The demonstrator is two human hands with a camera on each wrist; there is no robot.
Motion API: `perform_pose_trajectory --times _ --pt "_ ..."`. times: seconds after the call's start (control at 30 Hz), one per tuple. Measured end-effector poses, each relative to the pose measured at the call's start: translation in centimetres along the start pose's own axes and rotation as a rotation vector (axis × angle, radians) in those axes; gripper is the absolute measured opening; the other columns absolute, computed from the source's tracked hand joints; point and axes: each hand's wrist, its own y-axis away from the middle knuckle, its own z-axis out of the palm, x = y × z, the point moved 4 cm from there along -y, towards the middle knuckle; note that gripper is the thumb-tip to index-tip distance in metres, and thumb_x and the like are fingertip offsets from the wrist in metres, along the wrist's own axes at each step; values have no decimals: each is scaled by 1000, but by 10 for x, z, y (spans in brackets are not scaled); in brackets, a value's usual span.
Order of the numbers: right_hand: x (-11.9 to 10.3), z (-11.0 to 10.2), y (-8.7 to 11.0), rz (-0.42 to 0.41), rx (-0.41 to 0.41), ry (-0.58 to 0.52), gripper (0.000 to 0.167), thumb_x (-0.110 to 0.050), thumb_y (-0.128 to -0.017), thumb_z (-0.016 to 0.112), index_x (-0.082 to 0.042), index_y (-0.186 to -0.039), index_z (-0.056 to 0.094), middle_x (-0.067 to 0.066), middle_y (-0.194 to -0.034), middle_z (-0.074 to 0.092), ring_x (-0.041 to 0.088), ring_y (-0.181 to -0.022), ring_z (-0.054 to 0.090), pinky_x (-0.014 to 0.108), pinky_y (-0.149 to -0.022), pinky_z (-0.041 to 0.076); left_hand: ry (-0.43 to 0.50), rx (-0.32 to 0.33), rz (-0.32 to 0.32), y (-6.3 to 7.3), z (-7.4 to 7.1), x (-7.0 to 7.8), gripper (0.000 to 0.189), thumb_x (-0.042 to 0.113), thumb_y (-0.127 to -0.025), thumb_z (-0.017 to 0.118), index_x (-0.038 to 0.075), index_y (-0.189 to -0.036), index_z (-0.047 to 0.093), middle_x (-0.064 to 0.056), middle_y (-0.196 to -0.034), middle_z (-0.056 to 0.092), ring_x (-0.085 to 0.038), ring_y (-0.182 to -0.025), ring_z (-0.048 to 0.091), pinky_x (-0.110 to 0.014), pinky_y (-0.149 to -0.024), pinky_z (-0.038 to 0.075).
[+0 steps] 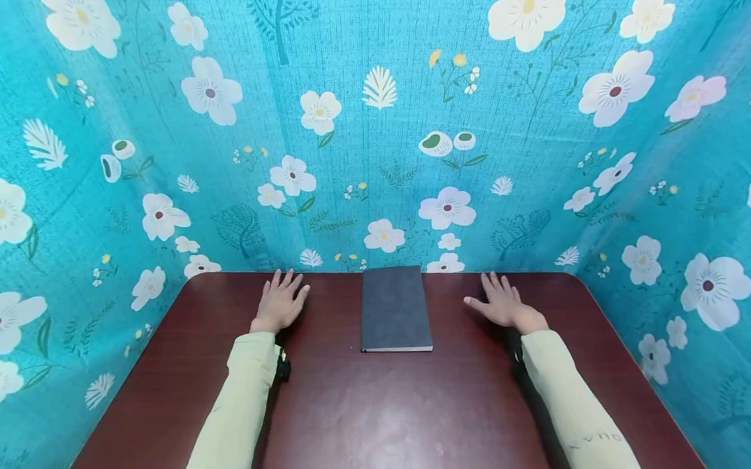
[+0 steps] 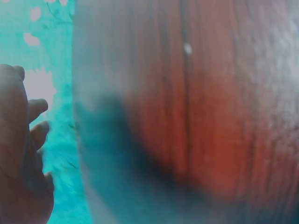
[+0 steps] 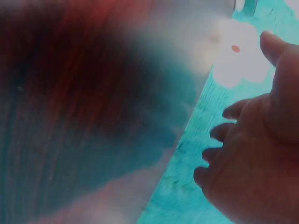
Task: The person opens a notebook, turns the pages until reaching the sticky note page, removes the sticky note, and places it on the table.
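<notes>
A thin dark grey book [image 1: 394, 309] with pale page edges lies flat at the far edge of the table, between the two hands. To its left, my left hand [image 1: 280, 301] is over the far part of the table with its fingers spread and holds nothing. My right hand [image 1: 499, 302] is on the book's other side, fingers extended and thumb pointing toward the book. The left wrist view shows part of the left hand [image 2: 21, 154] at its left border. In the right wrist view, the right hand [image 3: 257, 140] has its thumb apart from the fingers.
The dark red-brown table [image 1: 383, 416] has a glossy surface and rounded far corners. A turquoise curtain [image 1: 359, 144] printed with flowers hangs right behind it and along both sides. Pale sleeves [image 1: 232, 402] cover both forearms, and a small black device [image 1: 283, 364] sits at the left wrist.
</notes>
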Motion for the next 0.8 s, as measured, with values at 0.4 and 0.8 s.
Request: perform_pose_trajectory --times 0.4,0.8 --pt "-43 18 3 -166 -208 -40 112 -56 -86 74 -3 -163 14 27 -168 6 50 -154 -1 73 -118 11 85 -148 240 -4 17 85 62 46 -109 35 6 -156 40 -19 -159 41 -43 -150 31 -53 -122 26" --pt "-63 24 -19 -229 -220 -44 115 -50 -81 82 -7 -164 15 25 -169 4 49 -154 -1 73 -118 13 39 -197 388 -10 56 162 63 46 -108 42 9 -158 36 -18 -166 26 -41 -155 20 -56 -124 22"
